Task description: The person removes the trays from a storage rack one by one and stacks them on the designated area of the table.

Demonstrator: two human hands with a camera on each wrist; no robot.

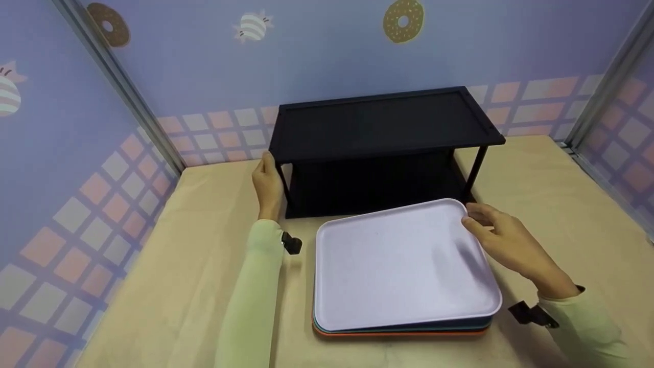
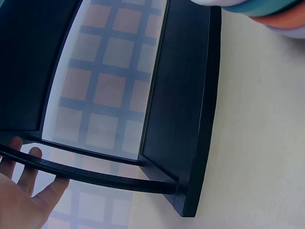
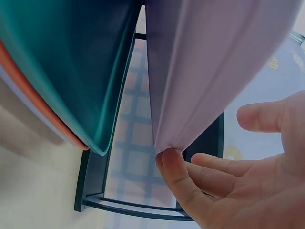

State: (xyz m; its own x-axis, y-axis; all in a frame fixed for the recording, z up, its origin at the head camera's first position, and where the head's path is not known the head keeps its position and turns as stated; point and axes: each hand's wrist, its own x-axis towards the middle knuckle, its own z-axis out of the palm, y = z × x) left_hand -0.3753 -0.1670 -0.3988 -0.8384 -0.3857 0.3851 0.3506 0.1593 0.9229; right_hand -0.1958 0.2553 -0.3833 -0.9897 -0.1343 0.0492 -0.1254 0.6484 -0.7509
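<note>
A black two-tier rack (image 1: 368, 125) stands against the back wall. My left hand (image 1: 268, 184) holds the rack's left front post near the upper shelf; in the left wrist view its fingers (image 2: 29, 174) lie at that post. In front of the rack, a pale lilac tray (image 1: 398, 266) tops a stack, tilted with its right side raised. My right hand (image 1: 503, 240) is at its far right corner. In the right wrist view, fingertips (image 3: 172, 160) touch the tray's edge from outside, while the thumb stands apart. A teal tray (image 3: 62, 71) lies below, separated by a gap.
Beneath the teal tray are an orange tray (image 1: 403, 334) and another lilac one (image 3: 35, 112). The table (image 1: 194, 286) has a beige cover. Patterned walls (image 1: 327, 46) enclose it at the back and sides.
</note>
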